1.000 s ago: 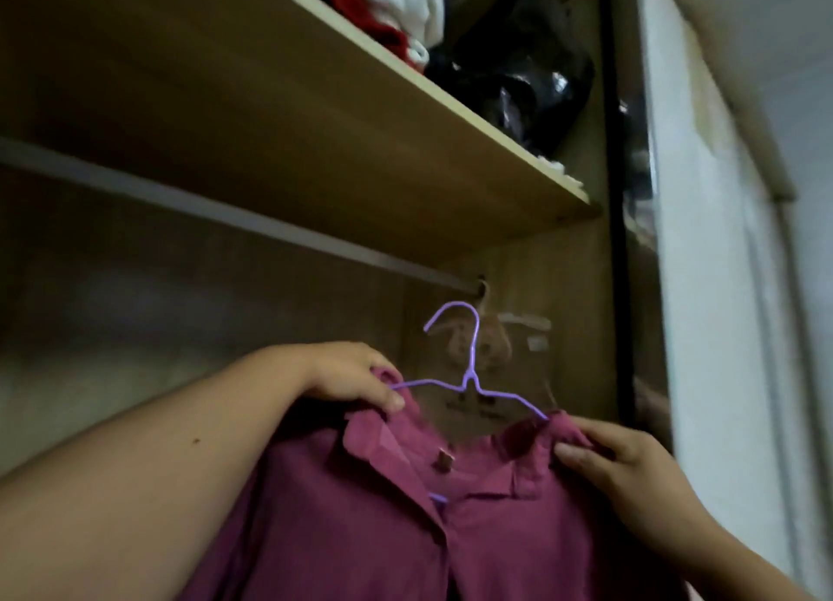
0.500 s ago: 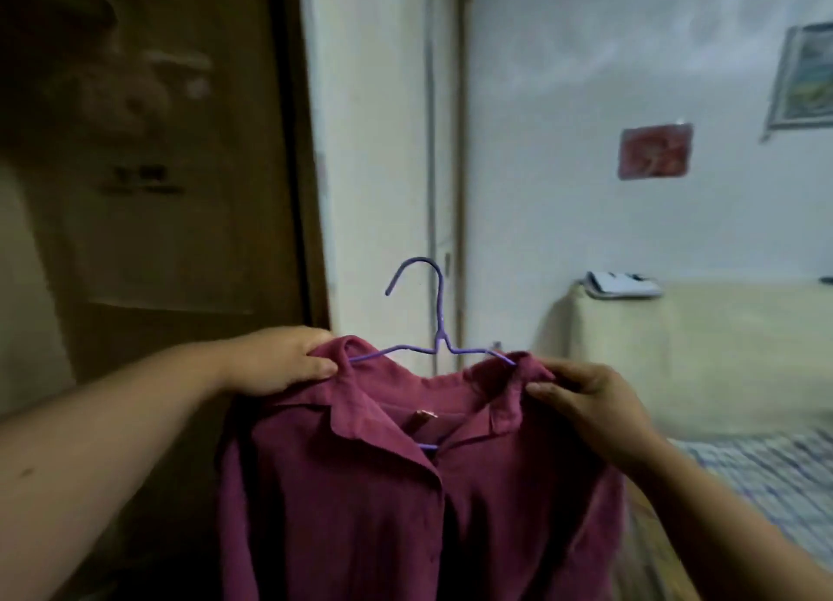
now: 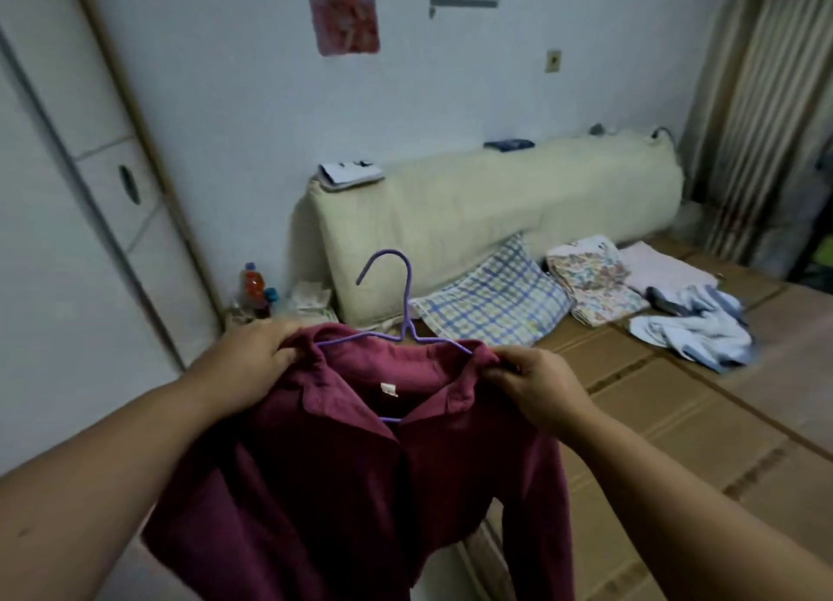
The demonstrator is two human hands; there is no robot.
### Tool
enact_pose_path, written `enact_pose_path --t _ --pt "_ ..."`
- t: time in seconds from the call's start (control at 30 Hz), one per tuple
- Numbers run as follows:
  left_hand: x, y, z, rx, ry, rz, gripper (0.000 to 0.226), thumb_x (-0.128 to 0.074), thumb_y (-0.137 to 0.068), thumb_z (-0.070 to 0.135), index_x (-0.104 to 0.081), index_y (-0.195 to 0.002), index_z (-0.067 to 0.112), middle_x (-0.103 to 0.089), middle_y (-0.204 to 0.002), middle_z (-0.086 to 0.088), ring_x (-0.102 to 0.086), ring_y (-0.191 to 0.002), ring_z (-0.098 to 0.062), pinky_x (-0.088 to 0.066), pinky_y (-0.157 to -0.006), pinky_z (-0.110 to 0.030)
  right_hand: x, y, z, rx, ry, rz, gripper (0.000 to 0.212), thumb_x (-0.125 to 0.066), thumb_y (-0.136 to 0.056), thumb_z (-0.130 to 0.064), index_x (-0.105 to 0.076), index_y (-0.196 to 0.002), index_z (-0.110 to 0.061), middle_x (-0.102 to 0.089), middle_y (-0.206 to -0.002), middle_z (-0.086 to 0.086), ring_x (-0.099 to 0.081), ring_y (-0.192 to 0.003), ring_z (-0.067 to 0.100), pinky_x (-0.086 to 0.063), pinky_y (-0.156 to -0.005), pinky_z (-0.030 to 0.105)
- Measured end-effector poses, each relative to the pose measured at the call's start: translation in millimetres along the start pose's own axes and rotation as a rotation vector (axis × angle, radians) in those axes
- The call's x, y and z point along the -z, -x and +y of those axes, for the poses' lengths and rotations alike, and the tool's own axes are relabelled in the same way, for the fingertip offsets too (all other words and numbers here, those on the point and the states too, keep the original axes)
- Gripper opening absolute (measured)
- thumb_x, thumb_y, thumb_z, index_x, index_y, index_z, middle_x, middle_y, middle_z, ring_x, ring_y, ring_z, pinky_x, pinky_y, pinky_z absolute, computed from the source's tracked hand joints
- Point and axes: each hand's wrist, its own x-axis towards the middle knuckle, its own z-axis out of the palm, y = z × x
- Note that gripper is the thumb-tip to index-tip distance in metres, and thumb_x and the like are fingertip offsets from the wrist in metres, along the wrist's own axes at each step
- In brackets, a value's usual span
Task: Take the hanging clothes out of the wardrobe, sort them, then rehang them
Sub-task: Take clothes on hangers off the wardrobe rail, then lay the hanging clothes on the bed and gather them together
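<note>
Holding the maroon shirt point(image 3: 360, 488) in the air by its shoulders at the near edge of the bed point(image 3: 676, 420), the left hand point(image 3: 252, 357) and right hand point(image 3: 532, 388) each have fingers curled round the cloth at either end of the purple hanger point(image 3: 408, 303). The risk, I'd say, is that hanger: if one side is let go first, the shirt could slide off, or the wire could snag the collar. The bed is bare tan matting. A checked pillow point(image 3: 496, 305), folded floral cloth point(image 3: 595, 280) and a crumpled pale blue garment point(image 3: 694, 330) lie by the cream headboard point(image 3: 496, 195), with white wardrobe doors point(image 3: 67, 240) to the left.

Shirt point(image 3: 360, 465) on hanger point(image 3: 408, 325), pillow point(image 3: 491, 303) behind, wardrobe point(image 3: 67, 240) left
</note>
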Motion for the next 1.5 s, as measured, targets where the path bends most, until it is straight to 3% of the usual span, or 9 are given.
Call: enact_pose_path --t 0.13,0.33,0.5,0.8,0.97,1.07,1.23,1.43,1.5 --pt "-52 -75 22 -0.068 0.040 -0.041 0.029 -0.063 -0.087 0.015 -0.066 -0.113 0.026 -0.068 -0.113 0.002 -0.058 -0.099 -0.014 -0.035 -0.075 -0.021 12 -19 61 -0.136 0.033 0.013 0.022 -0.065 -0.086 -0.026 -0.070 -0.107 -0.033 -0.071 -0.100 -0.011 -0.061 -0.096 0.004 -0.042 -0.077 0.019" --pt "-112 -189 54 -0.103 0.104 -0.118 0.025 -0.063 -0.086 0.017 -0.067 -0.106 0.031 -0.069 -0.103 0.005 -0.061 -0.096 -0.016 -0.040 -0.074 -0.025 44 -74 132 -0.290 0.052 0.061 0.017 -0.065 -0.086 -0.027 -0.070 -0.100 -0.034 -0.065 -0.087 -0.018 -0.059 -0.088 0.003 -0.036 -0.065 0.009" --pt "-158 -275 85 -0.181 0.163 -0.132 0.023 -0.065 -0.083 0.016 -0.068 -0.104 0.026 -0.066 -0.099 0.000 -0.059 -0.096 -0.020 -0.044 -0.081 -0.030 81 -110 181 -0.413 0.080 0.091 0.014 -0.065 -0.086 -0.028 -0.069 -0.097 -0.035 -0.069 -0.089 -0.014 -0.062 -0.088 0.007 -0.044 -0.075 0.023" --pt "-261 -429 144 -0.375 0.314 -0.376 0.027 -0.063 -0.080 0.005 -0.068 -0.099 0.024 -0.070 -0.095 0.003 -0.062 -0.090 -0.015 -0.047 -0.080 -0.029 116 -162 267 -0.693 0.125 0.219 0.018 -0.062 -0.087 -0.018 -0.068 -0.101 -0.029 -0.066 -0.094 -0.010 -0.060 -0.091 0.011 -0.039 -0.073 0.023" --pt "-349 -516 167 -0.469 0.313 -0.533 0.028 -0.060 -0.083 0.003 -0.067 -0.103 0.021 -0.063 -0.092 0.008 -0.057 -0.089 -0.011 -0.036 -0.068 -0.021 112 -208 330 -0.886 0.185 0.231 0.018 -0.059 -0.089 -0.021 -0.067 -0.106 -0.021 -0.068 -0.102 -0.003 -0.060 -0.097 0.016 -0.041 -0.076 0.023" --pt "-401 -560 172 -0.500 0.292 -0.630 0.034 -0.060 -0.082 0.003 -0.066 -0.109 0.024 -0.067 -0.104 0.004 -0.060 -0.099 -0.016 -0.039 -0.076 -0.023 98 -236 373 -0.998 0.191 0.213 0.016 -0.058 -0.089 -0.022 -0.066 -0.103 -0.020 -0.068 -0.102 0.000 -0.061 -0.100 0.019 -0.043 -0.081 0.025" --pt "-479 -612 176 -0.509 0.234 -0.768 0.028 -0.057 -0.087 0.008 -0.063 -0.110 0.023 -0.067 -0.106 -0.002 -0.058 -0.095 -0.017 -0.037 -0.073 -0.024 71 -275 443 -1.175 0.162 0.175 0.020 -0.053 -0.090 -0.022 -0.065 -0.105 -0.016 -0.066 -0.105 0.005 -0.061 -0.099 0.024 -0.049 -0.087 0.032" --pt "-545 -650 184 -0.466 0.191 -0.819 0.024 -0.053 -0.090 0.019 -0.061 -0.108 0.032 -0.065 -0.104 0.003 -0.059 -0.099 -0.020 -0.044 -0.081 -0.030 50 -308 503 -1.339 0.222 0.204 0.022 -0.045 -0.094 -0.027 -0.056 -0.109 -0.016 -0.051 -0.110 0.008 -0.056 -0.103 0.029 -0.047 -0.090 0.036" --pt "-561 -657 187 -0.430 0.180 -0.749 0.021 -0.051 -0.091 0.026 -0.060 -0.110 0.028 -0.064 -0.107 -0.002 -0.058 -0.101 -0.024 -0.047 -0.086 -0.036 45 -316 516 -1.347 0.227 0.265 0.022 -0.046 -0.094 -0.029 -0.053 -0.111 -0.018 -0.050 -0.112 0.008 -0.055 -0.105 0.029 -0.047 -0.091 0.037"
